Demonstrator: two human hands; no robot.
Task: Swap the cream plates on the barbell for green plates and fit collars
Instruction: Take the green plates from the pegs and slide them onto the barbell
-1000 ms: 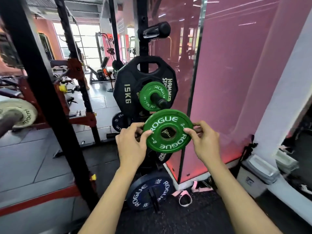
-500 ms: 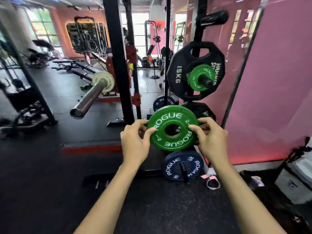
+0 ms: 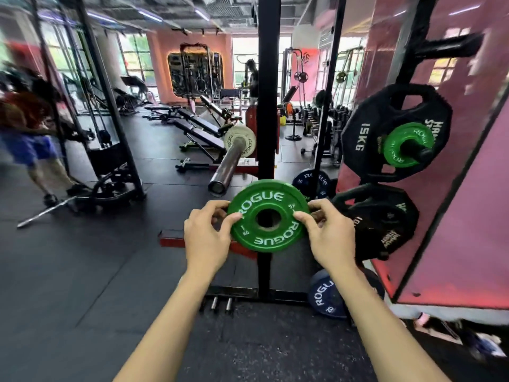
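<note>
The left hand (image 3: 205,241) and the right hand (image 3: 329,238) are gripping a green plate (image 3: 268,215) between them, each hand's thumb pressing on the lettered face and the fingers curling behind the rim. The plate is facing the camera, upright, its centre hole showing between the two thumbs, and it is hanging in the air in front of a black rack upright (image 3: 265,106).

Just beyond the left hand's fingertips and a little above them, the end of the barbell sleeve (image 3: 227,168) is pointing toward the camera. Farther along the sleeve, a cream plate (image 3: 239,141) is sitting against the collar of the bar, well apart from the green plate being held.

Above and to the outside of the right hand, a second green plate (image 3: 405,144) is sitting on a storage peg in front of a black 15 kg plate (image 3: 366,136). Directly past the right hand's knuckles, another black plate (image 3: 385,224) is hanging lower on the same tree. Below the right wrist, a dark blue plate (image 3: 325,296) is leaning near the floor (image 3: 82,271), and a second blue plate (image 3: 312,180) is showing above the right fingers.

Far out past the left hand, a person in blue shorts (image 3: 30,144) is appearing blurred beside a machine.
</note>
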